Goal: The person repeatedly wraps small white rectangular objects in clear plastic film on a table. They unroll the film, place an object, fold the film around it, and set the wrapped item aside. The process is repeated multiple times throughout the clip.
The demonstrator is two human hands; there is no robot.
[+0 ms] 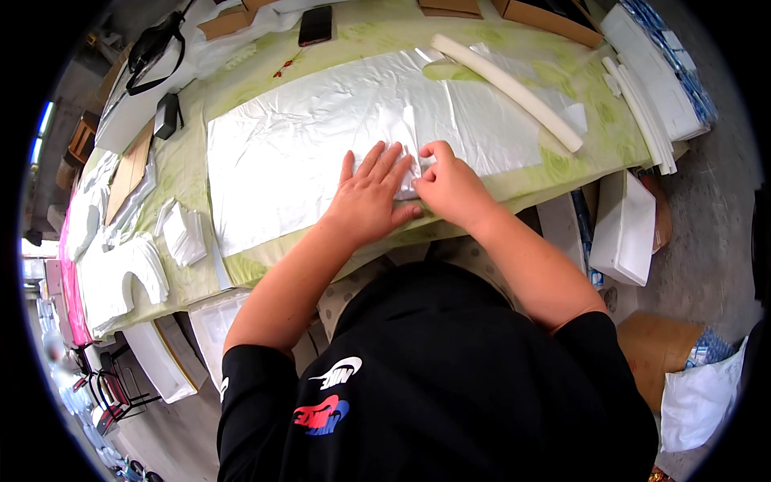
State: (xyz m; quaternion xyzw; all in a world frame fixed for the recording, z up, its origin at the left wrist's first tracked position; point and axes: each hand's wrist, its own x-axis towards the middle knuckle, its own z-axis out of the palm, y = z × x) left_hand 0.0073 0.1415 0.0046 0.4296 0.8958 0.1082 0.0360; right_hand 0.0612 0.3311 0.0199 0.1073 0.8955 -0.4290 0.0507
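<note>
A thin, glossy white plastic sheet (281, 153) lies spread over the table, wrinkled in places. On its near part rests a narrow, folded white plastic piece (397, 124), running away from me between my hands. My left hand (365, 201) presses flat, fingers spread, with its fingertips at the left side of this piece. To the right, my right hand (451, 186) is curled, thumb and forefinger pinched together at the piece's near right edge. The fingers partly hide what they grip.
A long cream-coloured tube (506, 92) lies slanted across the sheet's right end. A dark phone (316, 26) lies at the back. Stacked white pieces (184, 234) and a cardboard strip (128, 177) are at left. Open white boxes (624, 229) stand beneath the table's right side.
</note>
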